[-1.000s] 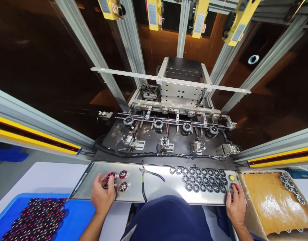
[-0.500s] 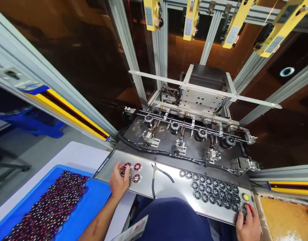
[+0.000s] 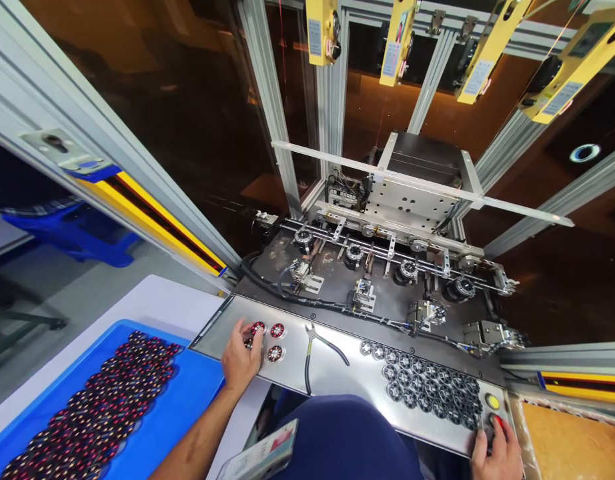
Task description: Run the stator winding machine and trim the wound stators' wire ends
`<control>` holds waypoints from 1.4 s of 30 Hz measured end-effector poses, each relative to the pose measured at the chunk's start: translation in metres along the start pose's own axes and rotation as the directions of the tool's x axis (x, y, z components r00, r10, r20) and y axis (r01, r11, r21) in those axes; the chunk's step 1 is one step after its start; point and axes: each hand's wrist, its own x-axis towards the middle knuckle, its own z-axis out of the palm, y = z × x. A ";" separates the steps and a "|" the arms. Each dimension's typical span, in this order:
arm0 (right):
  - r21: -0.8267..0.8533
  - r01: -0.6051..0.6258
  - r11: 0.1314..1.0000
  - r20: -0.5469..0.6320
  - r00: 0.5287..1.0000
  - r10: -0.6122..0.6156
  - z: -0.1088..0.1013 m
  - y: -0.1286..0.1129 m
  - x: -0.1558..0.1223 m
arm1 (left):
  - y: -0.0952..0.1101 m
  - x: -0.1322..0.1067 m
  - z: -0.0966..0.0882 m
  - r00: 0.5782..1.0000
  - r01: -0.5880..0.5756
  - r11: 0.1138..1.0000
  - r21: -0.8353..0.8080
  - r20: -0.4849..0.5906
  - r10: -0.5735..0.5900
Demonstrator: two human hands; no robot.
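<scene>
My left hand (image 3: 241, 355) rests at the left of the metal shelf (image 3: 357, 377), fingers and thumb closed around a red-and-black wound motor stator (image 3: 258, 328). Another is partly hidden under its fingers. Just right of it lie two more wound stators, one upper (image 3: 277, 331) and one lower (image 3: 275, 353). My right hand (image 3: 498, 450) is at the shelf's right end, fingers apart, with a fingertip at a red button (image 3: 497, 421). Side cutters (image 3: 311, 357) with green-and-black handles lie spread on the shelf. Several dark bare stators (image 3: 431, 388) stand in rows nearer my right hand.
A blue tray (image 3: 200, 380) at the left bears many wound stators. Behind the shelf, a winding machine (image 3: 367, 267) carries several round fixtures. A yellow button (image 3: 492, 401) sits above the red one. Yellow tensioners (image 3: 395, 47) hang overhead. A cardboard box (image 3: 577, 433) stands at the right.
The view has shifted slightly, so the machine sits a little further right and lower. Both hands keep their places at the stators and the red button.
</scene>
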 end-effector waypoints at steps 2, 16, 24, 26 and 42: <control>0.001 -0.004 1.000 0.003 1.000 0.004 -0.001 -0.002 0.001 | 0.001 0.000 0.000 1.000 -0.001 1.000 0.002 -0.001 0.001; -0.033 -0.081 0.996 0.023 0.996 0.081 -0.003 -0.013 -0.005 | 0.019 -0.001 -0.014 0.996 0.081 0.995 0.058 0.045 -0.083; -0.032 -0.151 0.988 0.075 0.985 0.153 -0.003 -0.015 -0.012 | 0.035 -0.003 -0.023 0.987 0.125 0.987 0.098 0.086 -0.134; -0.024 -0.154 0.988 0.078 0.985 0.156 -0.004 -0.016 -0.012 | 0.035 -0.003 -0.024 0.986 0.129 0.986 0.102 0.092 -0.139; -0.009 -0.114 0.993 0.032 0.993 0.114 -0.004 -0.012 -0.009 | 0.015 -0.001 -0.010 0.997 0.054 0.996 0.068 0.049 -0.058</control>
